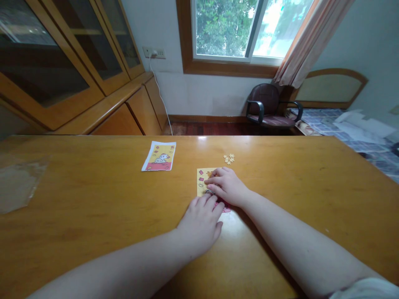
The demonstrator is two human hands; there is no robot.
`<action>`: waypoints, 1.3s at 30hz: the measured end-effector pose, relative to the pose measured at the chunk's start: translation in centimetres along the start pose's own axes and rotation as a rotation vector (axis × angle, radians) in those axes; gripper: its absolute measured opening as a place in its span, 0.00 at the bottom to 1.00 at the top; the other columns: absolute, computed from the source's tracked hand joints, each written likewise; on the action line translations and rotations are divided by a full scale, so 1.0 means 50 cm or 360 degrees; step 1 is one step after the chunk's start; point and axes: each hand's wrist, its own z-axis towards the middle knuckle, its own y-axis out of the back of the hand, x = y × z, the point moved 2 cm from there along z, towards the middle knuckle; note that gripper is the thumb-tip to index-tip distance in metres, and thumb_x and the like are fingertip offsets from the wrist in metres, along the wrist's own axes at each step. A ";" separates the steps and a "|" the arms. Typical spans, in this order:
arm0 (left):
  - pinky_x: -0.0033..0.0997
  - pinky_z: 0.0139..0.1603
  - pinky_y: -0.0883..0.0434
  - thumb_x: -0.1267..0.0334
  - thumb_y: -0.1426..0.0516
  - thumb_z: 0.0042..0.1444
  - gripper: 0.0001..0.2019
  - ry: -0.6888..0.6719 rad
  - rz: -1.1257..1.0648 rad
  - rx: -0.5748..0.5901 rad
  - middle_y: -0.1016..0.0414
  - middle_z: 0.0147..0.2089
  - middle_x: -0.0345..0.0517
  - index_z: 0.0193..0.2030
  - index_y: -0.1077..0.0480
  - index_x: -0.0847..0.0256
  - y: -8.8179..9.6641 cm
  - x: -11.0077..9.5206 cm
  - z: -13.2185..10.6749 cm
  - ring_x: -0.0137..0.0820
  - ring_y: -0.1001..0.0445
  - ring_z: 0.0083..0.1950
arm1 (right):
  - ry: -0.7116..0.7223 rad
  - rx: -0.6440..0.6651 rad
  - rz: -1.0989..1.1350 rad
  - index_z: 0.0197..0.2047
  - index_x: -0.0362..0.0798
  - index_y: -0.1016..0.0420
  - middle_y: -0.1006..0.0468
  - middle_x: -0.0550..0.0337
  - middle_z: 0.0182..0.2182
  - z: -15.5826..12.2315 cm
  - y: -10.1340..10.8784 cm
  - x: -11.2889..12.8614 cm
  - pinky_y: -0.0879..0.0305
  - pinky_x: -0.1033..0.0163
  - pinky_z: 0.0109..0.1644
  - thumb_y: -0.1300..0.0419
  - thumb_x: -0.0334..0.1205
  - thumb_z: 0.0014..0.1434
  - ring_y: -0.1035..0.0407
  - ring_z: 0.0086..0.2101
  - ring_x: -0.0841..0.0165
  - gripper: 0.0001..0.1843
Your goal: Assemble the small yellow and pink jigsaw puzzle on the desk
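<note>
A small jigsaw puzzle point(200, 175), yellow above and pink below, lies on the wooden table with a gap in its upper part. Across its lower edge rests my left hand point(201, 222), palm down with the fingers apart. My right hand point(230, 187) covers the puzzle's right side, its fingers stretched over the surface; no piece shows between them. Both hands hide much of the puzzle. Just beyond the right hand is a cluster of several loose puzzle pieces point(230, 159). A printed picture point(160, 156) of a white animal on yellow and pink lies farther left.
On the left of the table point(93, 199) lies a transparent plastic sleeve point(20, 187). A glass-doored cabinet point(77, 62) stands at the left. Past the table's far edge are an office chair point(268, 106) and a bed point(330, 120), below a window point(227, 29).
</note>
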 end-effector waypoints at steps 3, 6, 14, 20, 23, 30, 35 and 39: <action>0.50 0.60 0.36 0.57 0.44 0.59 0.19 0.0007 -0.0012 0.0018 0.31 0.59 0.52 0.56 0.33 0.58 0.003 -0.001 0.001 0.46 0.37 0.60 | -0.0007 0.0020 -0.0038 0.48 0.54 0.19 0.25 0.53 0.43 -0.001 -0.001 0.005 0.42 0.53 0.52 0.44 0.50 0.65 0.34 0.44 0.62 0.16; 0.50 0.59 0.36 0.57 0.44 0.59 0.20 0.0008 -0.0006 0.0014 0.31 0.59 0.53 0.57 0.33 0.59 0.004 -0.001 0.001 0.46 0.36 0.60 | 0.0013 0.0068 -0.0069 0.50 0.55 0.21 0.25 0.53 0.44 -0.001 0.000 0.012 0.41 0.52 0.52 0.44 0.51 0.65 0.35 0.45 0.61 0.17; 0.51 0.60 0.37 0.58 0.46 0.61 0.20 -0.0013 0.0021 0.0001 0.32 0.61 0.54 0.59 0.34 0.59 -0.005 0.003 -0.001 0.46 0.38 0.63 | -0.0529 -0.0203 -0.0215 0.64 0.48 0.34 0.34 0.46 0.62 0.000 0.024 -0.053 0.47 0.48 0.63 0.51 0.51 0.68 0.42 0.61 0.55 0.26; 0.51 0.60 0.37 0.58 0.46 0.61 0.18 -0.0020 0.0008 -0.0011 0.31 0.60 0.53 0.57 0.33 0.58 -0.004 0.003 -0.002 0.46 0.38 0.62 | -0.0788 0.0039 -0.0364 0.72 0.46 0.52 0.57 0.48 0.72 0.000 0.013 -0.103 0.63 0.40 0.69 0.57 0.56 0.69 0.60 0.69 0.54 0.35; 0.51 0.60 0.37 0.58 0.46 0.61 0.18 -0.0013 0.0008 0.0000 0.31 0.59 0.53 0.57 0.33 0.58 -0.002 0.002 -0.001 0.46 0.38 0.62 | -0.0724 0.0125 -0.0384 0.72 0.46 0.51 0.54 0.49 0.71 0.004 0.014 -0.101 0.65 0.38 0.69 0.58 0.56 0.69 0.60 0.69 0.56 0.35; 0.51 0.60 0.37 0.58 0.46 0.62 0.18 -0.0020 0.0007 0.0021 0.31 0.60 0.54 0.58 0.33 0.59 0.001 0.002 0.000 0.46 0.38 0.62 | -0.0688 -0.0079 -0.0377 0.62 0.46 0.32 0.35 0.46 0.64 0.002 0.017 -0.082 0.54 0.43 0.67 0.51 0.53 0.67 0.44 0.64 0.57 0.27; 0.50 0.59 0.35 0.59 0.46 0.61 0.16 -0.0024 -0.0010 -0.0003 0.30 0.58 0.52 0.56 0.32 0.56 0.002 0.004 -0.001 0.45 0.36 0.61 | -0.0869 -0.0228 -0.0394 0.67 0.44 0.39 0.45 0.45 0.69 0.000 0.019 -0.099 0.58 0.42 0.69 0.53 0.52 0.68 0.53 0.68 0.55 0.30; 0.49 0.59 0.36 0.59 0.46 0.62 0.16 -0.0031 -0.0014 -0.0009 0.30 0.58 0.52 0.55 0.32 0.57 0.004 0.004 -0.001 0.45 0.36 0.61 | -0.0873 -0.0054 -0.0345 0.69 0.45 0.44 0.47 0.46 0.69 0.002 0.018 -0.107 0.59 0.39 0.68 0.55 0.52 0.69 0.53 0.68 0.55 0.31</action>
